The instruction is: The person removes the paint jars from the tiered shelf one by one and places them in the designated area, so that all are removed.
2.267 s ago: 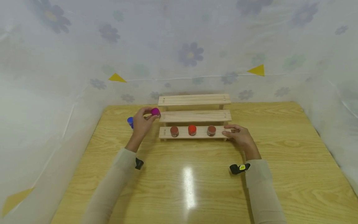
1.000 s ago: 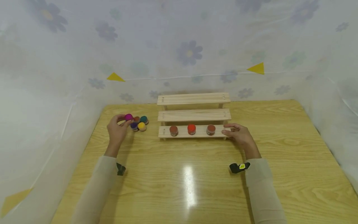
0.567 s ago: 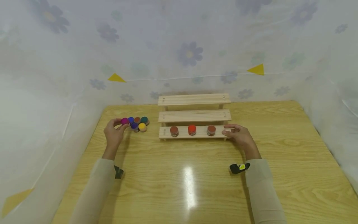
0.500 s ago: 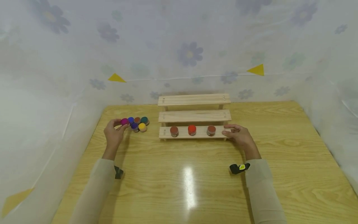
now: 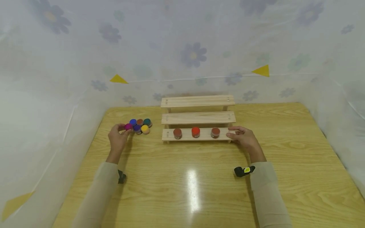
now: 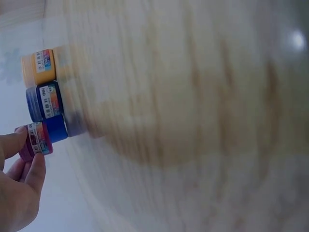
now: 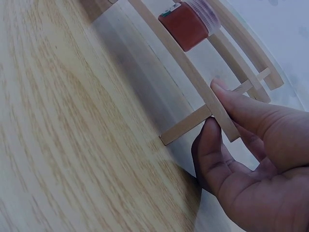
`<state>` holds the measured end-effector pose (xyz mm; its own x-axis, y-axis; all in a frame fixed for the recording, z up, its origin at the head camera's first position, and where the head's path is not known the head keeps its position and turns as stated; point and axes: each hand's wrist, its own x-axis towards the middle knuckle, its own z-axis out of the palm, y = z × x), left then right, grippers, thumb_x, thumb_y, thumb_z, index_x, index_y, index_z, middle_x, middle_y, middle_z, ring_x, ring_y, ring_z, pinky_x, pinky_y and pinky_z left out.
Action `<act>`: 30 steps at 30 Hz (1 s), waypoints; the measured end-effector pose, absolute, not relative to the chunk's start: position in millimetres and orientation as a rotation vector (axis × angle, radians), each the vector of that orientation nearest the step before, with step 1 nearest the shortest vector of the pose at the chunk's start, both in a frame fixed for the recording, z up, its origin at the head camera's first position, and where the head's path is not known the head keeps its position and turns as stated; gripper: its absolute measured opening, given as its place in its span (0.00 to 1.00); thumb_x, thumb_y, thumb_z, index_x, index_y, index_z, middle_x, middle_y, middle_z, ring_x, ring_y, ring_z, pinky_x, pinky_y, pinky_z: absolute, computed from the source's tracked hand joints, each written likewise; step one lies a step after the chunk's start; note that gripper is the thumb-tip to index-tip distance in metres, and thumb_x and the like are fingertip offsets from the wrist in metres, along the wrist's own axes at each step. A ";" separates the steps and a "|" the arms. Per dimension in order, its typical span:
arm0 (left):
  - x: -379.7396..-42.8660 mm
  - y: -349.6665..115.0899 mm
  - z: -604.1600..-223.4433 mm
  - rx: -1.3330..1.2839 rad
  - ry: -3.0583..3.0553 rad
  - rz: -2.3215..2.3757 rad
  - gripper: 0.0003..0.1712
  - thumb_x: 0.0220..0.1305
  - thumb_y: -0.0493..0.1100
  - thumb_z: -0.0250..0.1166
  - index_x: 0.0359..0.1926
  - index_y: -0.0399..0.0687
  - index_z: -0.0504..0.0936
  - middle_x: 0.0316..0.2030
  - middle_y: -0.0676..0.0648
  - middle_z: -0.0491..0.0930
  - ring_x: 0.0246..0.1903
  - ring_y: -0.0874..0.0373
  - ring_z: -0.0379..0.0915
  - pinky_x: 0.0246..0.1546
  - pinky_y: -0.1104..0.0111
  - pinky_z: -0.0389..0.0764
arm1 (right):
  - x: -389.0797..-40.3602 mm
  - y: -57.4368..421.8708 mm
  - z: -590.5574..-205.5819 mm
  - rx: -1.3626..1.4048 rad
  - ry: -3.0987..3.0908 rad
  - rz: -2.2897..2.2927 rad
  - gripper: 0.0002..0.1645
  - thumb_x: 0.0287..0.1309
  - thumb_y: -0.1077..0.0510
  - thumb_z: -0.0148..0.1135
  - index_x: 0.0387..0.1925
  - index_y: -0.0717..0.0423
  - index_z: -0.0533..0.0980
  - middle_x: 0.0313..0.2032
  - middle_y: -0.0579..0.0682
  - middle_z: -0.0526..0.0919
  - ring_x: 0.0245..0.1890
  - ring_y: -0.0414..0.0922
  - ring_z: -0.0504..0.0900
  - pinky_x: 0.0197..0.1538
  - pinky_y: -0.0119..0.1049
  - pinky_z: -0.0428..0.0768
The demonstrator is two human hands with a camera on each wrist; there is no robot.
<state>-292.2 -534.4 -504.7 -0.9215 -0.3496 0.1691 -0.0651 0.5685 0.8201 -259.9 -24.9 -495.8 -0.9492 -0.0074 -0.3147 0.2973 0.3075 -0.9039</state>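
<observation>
My left hand pinches a small paint jar with a magenta lid at the left end of a cluster of jars. In the left wrist view, thumb and fingertips hold the magenta jar right beside a dark blue jar and a brighter blue one. At the right end of a three-step wooden rack, my right hand grips the lowest board. The right wrist view shows the thumb on top of that board and fingers curled underneath, near its leg.
On the lowest step stand a brown jar, a red jar and another reddish-brown jar. Left of the rack, the cluster includes yellow, green and brown jars. A flowered white sheet surrounds the table.
My left hand has carried the magenta jar from the rack's left side leftward to the cluster, then slightly toward the table's front. My right hand has kept its grip on the rack.
</observation>
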 end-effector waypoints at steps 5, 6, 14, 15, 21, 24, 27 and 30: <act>-291.8 -533.2 -507.2 0.363 -2.527 -1.276 0.20 0.58 0.34 0.67 0.50 0.29 0.74 0.48 0.32 0.78 0.50 0.41 0.75 0.52 0.55 0.81 | -259.3 -25.5 -496.0 0.268 2.304 -1.699 0.36 0.50 0.44 0.70 0.58 0.55 0.73 0.30 0.40 0.75 0.32 0.40 0.77 0.37 0.32 0.80; -292.0 -533.4 -507.9 0.361 -2.532 -1.282 0.20 0.58 0.34 0.67 0.50 0.29 0.74 0.48 0.32 0.77 0.50 0.41 0.75 0.53 0.55 0.81 | -259.0 -25.8 -495.8 0.270 2.301 -1.700 0.36 0.50 0.44 0.70 0.58 0.55 0.73 0.30 0.40 0.75 0.32 0.40 0.77 0.38 0.32 0.80; -294.5 -533.2 -509.6 0.354 -2.573 -1.276 0.20 0.58 0.31 0.66 0.50 0.27 0.73 0.48 0.30 0.76 0.50 0.39 0.75 0.53 0.55 0.81 | -257.8 -27.0 -494.4 0.291 2.280 -1.724 0.35 0.51 0.46 0.70 0.58 0.55 0.73 0.28 0.39 0.75 0.32 0.39 0.78 0.38 0.32 0.81; -294.9 -533.2 -509.7 0.359 -2.579 -1.274 0.20 0.58 0.31 0.65 0.50 0.27 0.73 0.48 0.30 0.76 0.50 0.39 0.75 0.52 0.55 0.81 | -257.7 -27.1 -494.2 0.291 2.280 -1.725 0.34 0.51 0.46 0.70 0.58 0.55 0.73 0.28 0.39 0.75 0.32 0.39 0.78 0.38 0.32 0.81; -296.2 -532.9 -508.5 0.396 -2.606 -1.286 0.21 0.59 0.32 0.65 0.52 0.27 0.72 0.49 0.29 0.76 0.51 0.39 0.74 0.53 0.55 0.80 | -257.8 -26.8 -493.5 0.279 2.301 -1.702 0.34 0.51 0.45 0.69 0.58 0.54 0.73 0.30 0.39 0.76 0.33 0.40 0.79 0.39 0.33 0.82; -296.5 -532.4 -507.9 0.404 -2.618 -1.280 0.21 0.60 0.32 0.64 0.52 0.27 0.72 0.49 0.29 0.76 0.51 0.39 0.74 0.53 0.55 0.80 | -258.1 -26.7 -493.6 0.276 2.311 -1.693 0.34 0.51 0.44 0.69 0.58 0.54 0.73 0.29 0.39 0.76 0.33 0.40 0.78 0.39 0.32 0.81; -296.8 -531.9 -507.5 0.395 -2.624 -1.275 0.21 0.60 0.32 0.64 0.52 0.27 0.72 0.49 0.29 0.75 0.51 0.39 0.74 0.53 0.55 0.80 | -258.3 -26.7 -493.7 0.277 2.321 -1.684 0.35 0.52 0.44 0.69 0.58 0.54 0.73 0.28 0.38 0.76 0.32 0.40 0.77 0.38 0.32 0.80; -296.8 -531.6 -507.4 0.386 -2.633 -1.266 0.22 0.59 0.32 0.65 0.53 0.26 0.71 0.50 0.29 0.75 0.50 0.39 0.74 0.52 0.54 0.81 | -258.5 -26.8 -493.3 0.277 2.331 -1.676 0.35 0.52 0.43 0.68 0.59 0.55 0.73 0.28 0.39 0.75 0.31 0.39 0.76 0.37 0.32 0.80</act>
